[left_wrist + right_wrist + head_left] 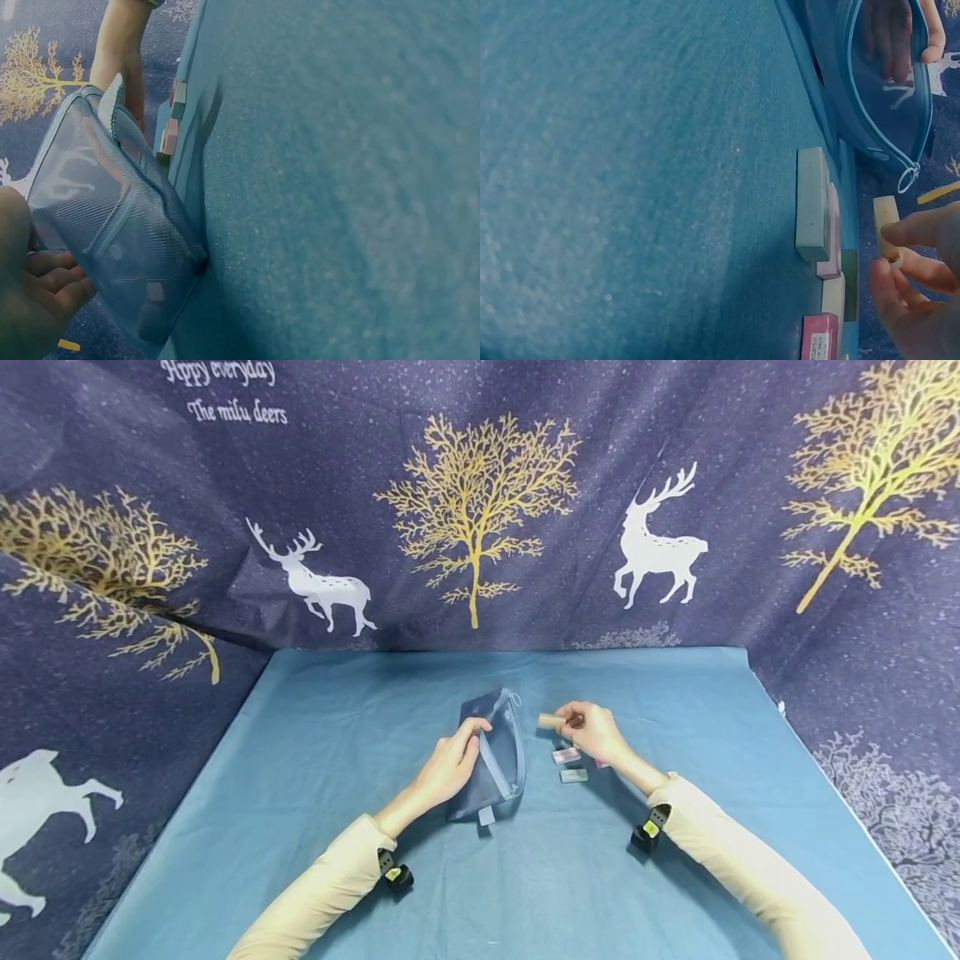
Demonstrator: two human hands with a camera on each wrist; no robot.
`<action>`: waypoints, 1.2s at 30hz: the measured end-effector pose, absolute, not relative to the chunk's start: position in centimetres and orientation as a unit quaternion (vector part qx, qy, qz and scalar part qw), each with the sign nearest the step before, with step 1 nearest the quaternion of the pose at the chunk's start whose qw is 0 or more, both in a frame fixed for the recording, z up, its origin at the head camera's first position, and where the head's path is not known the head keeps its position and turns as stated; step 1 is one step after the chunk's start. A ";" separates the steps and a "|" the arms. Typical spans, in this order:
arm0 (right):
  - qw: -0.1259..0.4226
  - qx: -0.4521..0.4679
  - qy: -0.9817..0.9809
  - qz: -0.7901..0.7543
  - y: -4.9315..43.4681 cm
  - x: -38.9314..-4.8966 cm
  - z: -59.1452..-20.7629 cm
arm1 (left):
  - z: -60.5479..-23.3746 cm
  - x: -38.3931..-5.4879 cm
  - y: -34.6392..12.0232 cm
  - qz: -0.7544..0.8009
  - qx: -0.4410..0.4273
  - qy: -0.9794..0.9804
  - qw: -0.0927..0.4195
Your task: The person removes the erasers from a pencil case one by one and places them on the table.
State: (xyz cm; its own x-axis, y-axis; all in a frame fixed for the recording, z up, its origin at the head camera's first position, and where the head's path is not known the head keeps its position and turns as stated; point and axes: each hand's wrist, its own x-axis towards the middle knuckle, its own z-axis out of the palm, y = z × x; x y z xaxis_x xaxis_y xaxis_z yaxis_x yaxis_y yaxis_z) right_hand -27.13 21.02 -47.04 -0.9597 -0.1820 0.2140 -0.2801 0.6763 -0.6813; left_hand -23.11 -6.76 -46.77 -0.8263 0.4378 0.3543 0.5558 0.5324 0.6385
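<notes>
My left hand [448, 764] grips the near rim of a blue mesh zip pouch [471, 797], thumb and fingers on either side of it. The pouch stands unzipped, its mouth gaping toward the right, with a ring pull [908, 178] at one end. In the left wrist view a small pale shape shows through the mesh low down. Just right of the mouth, my right hand [596, 733] pinches a cream eraser [886, 214] between thumb and fingers, raised above the cloth.
Below the right hand lie several small block erasers: a pale green one [810, 202], a light pink one [566, 756], a bright pink one [819, 337] and a dark green one [850, 285]. Blue cloth [300, 760] covers the table; a deer-print curtain [540, 568] hangs behind it.
</notes>
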 end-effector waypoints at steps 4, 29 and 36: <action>0.053 0.121 -0.912 0.389 20.8 -27.3 -47.0 | -46.8 -23.2 -6.8 -0.392 -0.280 -0.873 0.078; 0.020 0.106 -0.925 0.364 20.7 -28.5 -47.4 | -47.0 -22.8 -6.7 -0.402 -0.291 -0.866 0.053; 0.030 0.122 -0.930 0.345 20.7 -28.8 -47.4 | -47.0 -22.7 -6.7 -0.403 -0.287 -0.867 0.056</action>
